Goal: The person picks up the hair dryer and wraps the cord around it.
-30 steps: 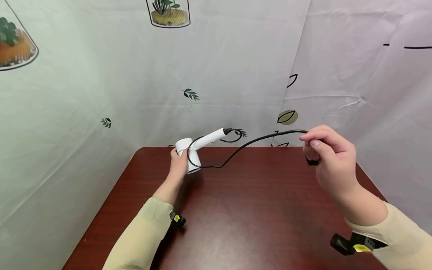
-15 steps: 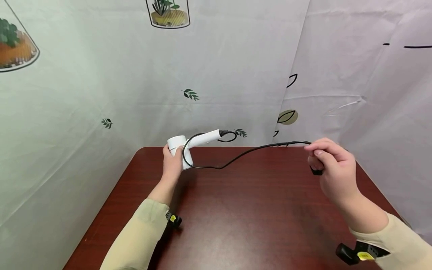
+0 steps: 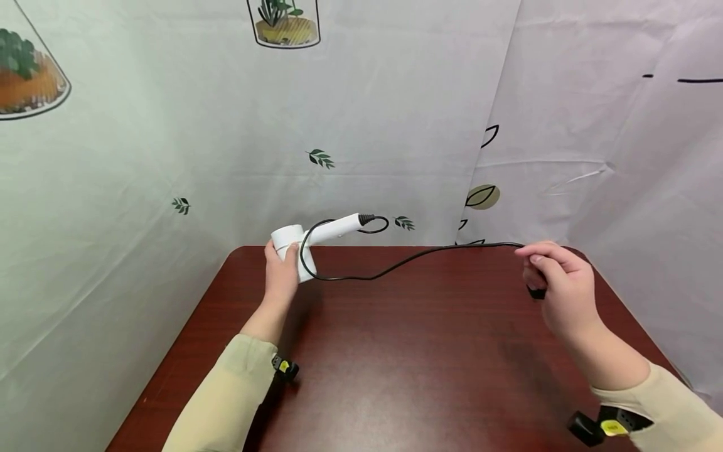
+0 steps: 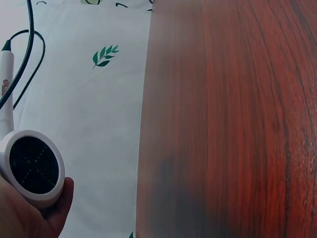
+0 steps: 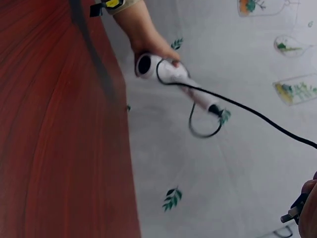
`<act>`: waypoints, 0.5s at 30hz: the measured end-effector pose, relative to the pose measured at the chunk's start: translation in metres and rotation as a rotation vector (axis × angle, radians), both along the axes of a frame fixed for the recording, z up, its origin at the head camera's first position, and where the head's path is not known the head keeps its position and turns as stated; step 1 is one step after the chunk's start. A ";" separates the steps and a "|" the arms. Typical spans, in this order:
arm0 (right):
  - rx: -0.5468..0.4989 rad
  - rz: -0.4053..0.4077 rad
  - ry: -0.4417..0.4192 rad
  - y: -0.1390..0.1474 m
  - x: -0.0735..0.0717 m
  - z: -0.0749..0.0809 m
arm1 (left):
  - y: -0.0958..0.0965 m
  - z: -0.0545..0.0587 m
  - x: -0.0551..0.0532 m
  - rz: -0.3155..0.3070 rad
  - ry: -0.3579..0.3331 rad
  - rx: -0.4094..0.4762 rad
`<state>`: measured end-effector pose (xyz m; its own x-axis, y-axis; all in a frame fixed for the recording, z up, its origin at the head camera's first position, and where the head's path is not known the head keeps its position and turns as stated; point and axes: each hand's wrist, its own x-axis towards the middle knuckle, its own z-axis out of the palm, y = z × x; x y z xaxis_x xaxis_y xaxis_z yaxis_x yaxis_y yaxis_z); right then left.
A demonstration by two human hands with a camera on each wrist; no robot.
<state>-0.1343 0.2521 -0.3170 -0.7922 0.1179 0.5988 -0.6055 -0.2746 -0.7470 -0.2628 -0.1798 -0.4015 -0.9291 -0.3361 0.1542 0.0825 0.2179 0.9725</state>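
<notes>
My left hand grips a white hair dryer by its barrel, above the far left of the table. Its handle points right and slightly up; in the left wrist view the dark round end of the hair dryer faces the camera. From the handle a black cord makes a small loop, passes round the dryer's neck and stretches to the right. There my right hand pinches the cord between thumb and fingers. A black plug with metal prongs pokes out beneath this hand in the right wrist view.
Under both arms lies a dark red wooden table with rounded far corners. Pale curtains printed with leaves and jars hang right behind its far edge and at both sides. Each forearm wears a small black camera on a strap.
My left hand has shifted left with the hair dryer. My right hand has come down and slightly to the right, and the cord between them hangs lower and longer.
</notes>
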 end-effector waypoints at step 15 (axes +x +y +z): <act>0.147 -0.169 -0.231 0.022 -0.020 -0.033 | -0.004 0.005 0.007 -0.019 0.030 0.012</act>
